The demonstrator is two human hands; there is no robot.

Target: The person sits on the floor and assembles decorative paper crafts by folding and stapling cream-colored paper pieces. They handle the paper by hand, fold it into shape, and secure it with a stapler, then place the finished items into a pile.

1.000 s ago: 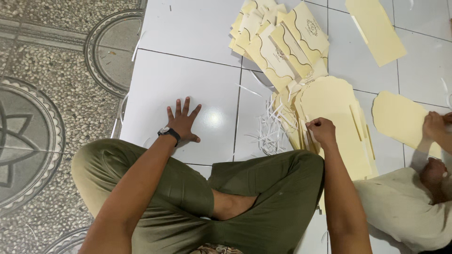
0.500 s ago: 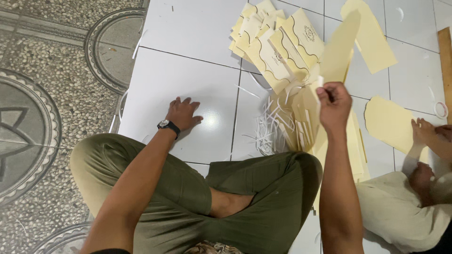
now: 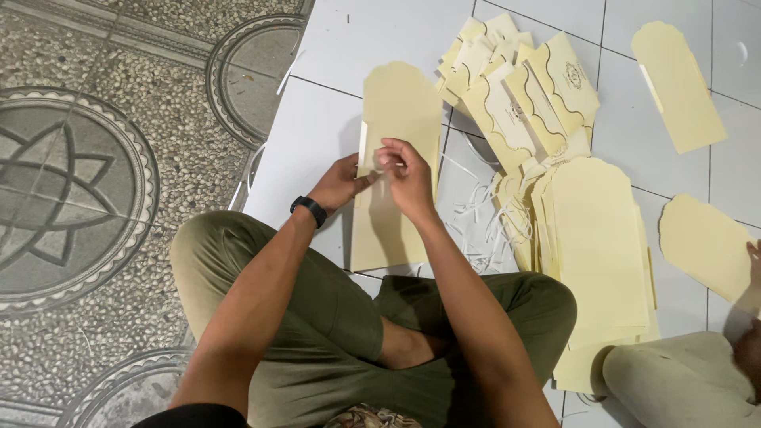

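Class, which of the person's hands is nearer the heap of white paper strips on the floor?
Right. The right hand is just left of the white paper strips; the left hand lies farther left, beyond it.

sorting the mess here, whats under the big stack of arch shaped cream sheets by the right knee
The stack lies on white floor tiles, its near end reaching toward the right knee. White paper strips spread beside its left edge. Whatever lies beneath the stack is covered.

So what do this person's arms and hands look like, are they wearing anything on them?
Both forearms are bare, with no gloves or rings visible. The left hand has a black watch strapped at the wrist. The right hand wears nothing. A dark sleeve edge shows near the left upper arm.
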